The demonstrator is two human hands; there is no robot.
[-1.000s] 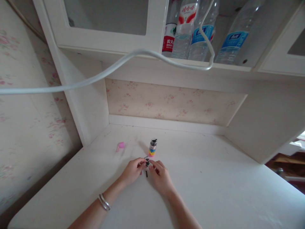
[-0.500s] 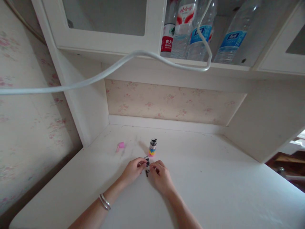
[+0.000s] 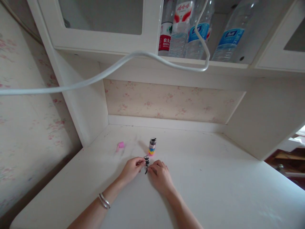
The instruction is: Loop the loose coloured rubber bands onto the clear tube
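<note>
A small heap of thin, dark black pieces [image 3: 147, 160] lies on the white table, too small to make out in detail. My left hand [image 3: 132, 169] is closed in a pinch at the heap's left side, its thumb and forefinger on the pieces. From the right, my right hand [image 3: 160, 175] has its fingers curled together, the tips at a small black piece [image 3: 146, 171] just below the heap. Just behind stands an upright, uncapped little bottle [image 3: 152, 147] with a colourful label and black contents. To its left lies a pink cap [image 3: 121, 145].
The white table [image 3: 214, 184] runs back to a low ledge and papered wall. Overhead, a cabinet shelf holds several plastic bottles [image 3: 177, 35]. A white cable [image 3: 114, 66] crosses the view in front of the cabinet. A side panel [image 3: 262, 117] bounds the right.
The loose black piece has come closer to the heap, and my right fingertips have curled in beside it. My left hand keeps its pinch. The view has shifted slightly.
</note>
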